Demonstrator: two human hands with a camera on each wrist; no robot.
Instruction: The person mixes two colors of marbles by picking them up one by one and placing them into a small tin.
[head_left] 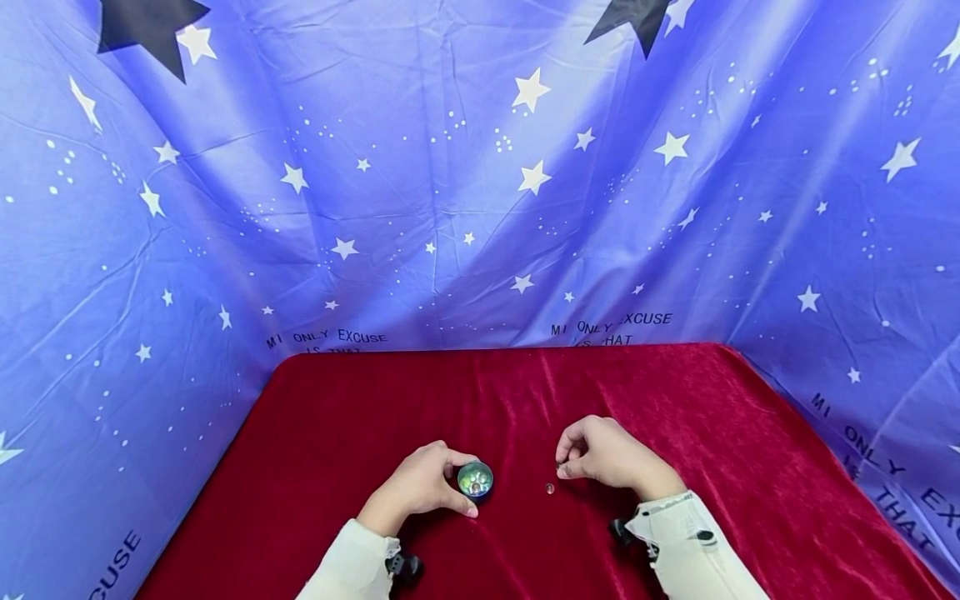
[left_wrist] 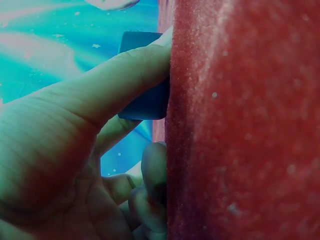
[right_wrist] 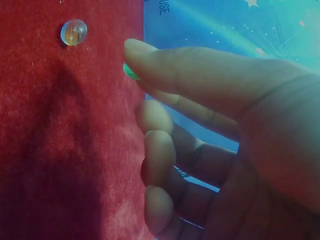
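Observation:
My left hand (head_left: 456,485) grips a small dark round cup (head_left: 476,479) that stands on the red cloth and holds several glass marbles. In the left wrist view the thumb (left_wrist: 125,75) presses the cup's dark blue side (left_wrist: 147,102). My right hand (head_left: 567,463) hovers just right of the cup with its fingers curled. Thumb (right_wrist: 170,67) and forefinger pinch a small green marble (right_wrist: 130,73), of which only a sliver shows. A clear loose marble (head_left: 550,488) (right_wrist: 74,31) lies on the cloth between my hands, below the right fingertips.
The table (head_left: 360,400) is covered in red velvet and ends at a far edge and sloping side edges. A blue star-printed cloth (head_left: 480,183) hangs behind and on both sides of it. White sleeves (head_left: 690,542) cover both forearms.

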